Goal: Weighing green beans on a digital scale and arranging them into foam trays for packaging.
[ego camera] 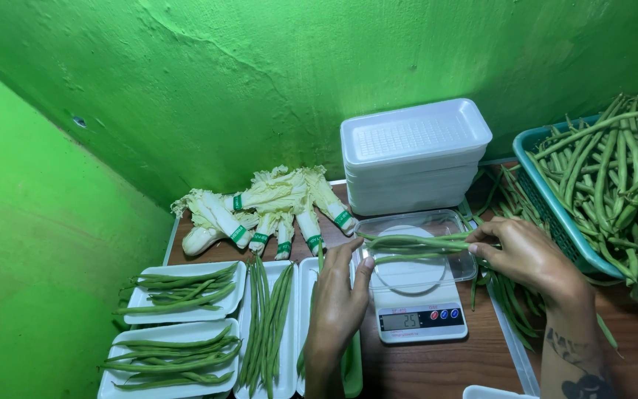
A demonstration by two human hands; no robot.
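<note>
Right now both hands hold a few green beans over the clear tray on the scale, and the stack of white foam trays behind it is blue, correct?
Not quite. The head view shows the left hand and right hand holding green beans over the clear tray on the scale, but the foam tray stack is white.

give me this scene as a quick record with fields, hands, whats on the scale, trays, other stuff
left hand: thumb and fingertips at the left end of the green beans on the scale
right hand: pinching the right end of those beans
green beans on the scale: a few long pods lying across a clear container
clear container: sits on the white digital scale
filled trays: white foam, beans laid in them, front left
empty trays: stacked behind the scale
basket: teal, heaped with beans, at right
cabbages: banded, by the green wall
</note>
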